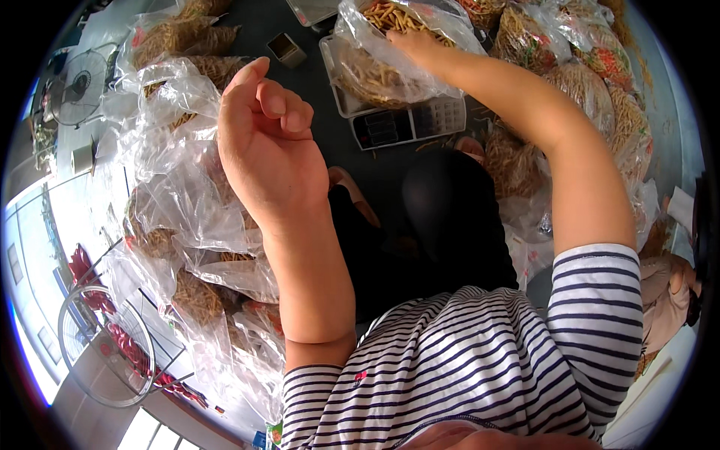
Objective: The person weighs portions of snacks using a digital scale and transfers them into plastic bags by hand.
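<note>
Striped sleeves (465, 360), left hand (262, 142) raised loosely curled, right hand (416, 45) inside snack bag (390, 52)

A dark floor (330, 142) fills the middle of the view and serves as the landmark here. To its left, clear plastic bags (176, 142) of dry brown noodle-like snacks lie heaped, and more such bags (600, 82) crowd its right side. Beyond the left heap stands a small fan (75, 86) on a pale surface (90, 135). Further down on that same side lies a round wire fan guard (105, 345), with red packets (127, 352) strung beside it. Bright daylight comes from the left rim, where pale tiles (37, 247) shine. A small open metal box (286, 49) sits at the floor's far edge.
</note>
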`<state>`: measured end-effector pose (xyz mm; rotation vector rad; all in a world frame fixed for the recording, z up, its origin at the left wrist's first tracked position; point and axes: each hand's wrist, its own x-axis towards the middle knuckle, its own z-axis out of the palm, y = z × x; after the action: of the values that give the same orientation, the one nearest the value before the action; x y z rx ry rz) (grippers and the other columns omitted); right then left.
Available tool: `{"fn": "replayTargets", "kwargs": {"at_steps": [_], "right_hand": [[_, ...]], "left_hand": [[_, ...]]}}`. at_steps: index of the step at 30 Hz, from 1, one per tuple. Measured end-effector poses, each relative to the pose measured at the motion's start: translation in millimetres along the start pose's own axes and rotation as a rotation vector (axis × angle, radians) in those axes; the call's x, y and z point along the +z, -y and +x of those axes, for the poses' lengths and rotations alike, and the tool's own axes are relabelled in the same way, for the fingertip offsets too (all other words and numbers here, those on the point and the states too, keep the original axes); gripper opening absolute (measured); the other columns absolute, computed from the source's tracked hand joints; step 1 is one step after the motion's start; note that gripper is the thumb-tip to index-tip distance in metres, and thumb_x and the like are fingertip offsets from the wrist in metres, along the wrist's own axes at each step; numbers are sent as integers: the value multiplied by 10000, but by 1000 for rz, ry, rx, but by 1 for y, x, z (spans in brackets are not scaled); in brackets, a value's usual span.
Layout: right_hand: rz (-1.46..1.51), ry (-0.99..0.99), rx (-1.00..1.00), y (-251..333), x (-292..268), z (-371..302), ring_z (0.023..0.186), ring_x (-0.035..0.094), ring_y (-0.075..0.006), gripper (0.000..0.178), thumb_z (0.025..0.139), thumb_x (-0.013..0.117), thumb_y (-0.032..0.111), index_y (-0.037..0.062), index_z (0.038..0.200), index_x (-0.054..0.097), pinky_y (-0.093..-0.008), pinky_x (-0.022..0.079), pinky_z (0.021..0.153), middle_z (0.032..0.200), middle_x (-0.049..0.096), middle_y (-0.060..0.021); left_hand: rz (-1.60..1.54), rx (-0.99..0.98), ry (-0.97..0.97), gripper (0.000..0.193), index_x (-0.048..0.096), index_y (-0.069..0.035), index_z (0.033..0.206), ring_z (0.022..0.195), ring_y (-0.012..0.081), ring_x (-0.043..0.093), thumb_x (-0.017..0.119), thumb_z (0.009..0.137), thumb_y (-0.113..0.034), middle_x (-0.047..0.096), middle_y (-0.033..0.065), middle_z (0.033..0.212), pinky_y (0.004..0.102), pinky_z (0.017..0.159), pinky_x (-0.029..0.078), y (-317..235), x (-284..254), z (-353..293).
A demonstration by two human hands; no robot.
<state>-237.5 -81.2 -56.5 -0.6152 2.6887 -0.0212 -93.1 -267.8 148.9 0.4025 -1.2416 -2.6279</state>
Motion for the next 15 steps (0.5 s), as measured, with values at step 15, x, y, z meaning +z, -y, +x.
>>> {"fn": "replayTargets", "kwargs": {"at_steps": [15], "right_hand": [[404,-502,-329,6,-11,44,698,603,-286,220,711,677,241,110,877,613,-397,472,624,775,635,-125]], "left_hand": [[-53,12,36,186,579,42,922,524,111,387,534,841,-119,468,20,615,236,503,324,1,-3,-4]]}}
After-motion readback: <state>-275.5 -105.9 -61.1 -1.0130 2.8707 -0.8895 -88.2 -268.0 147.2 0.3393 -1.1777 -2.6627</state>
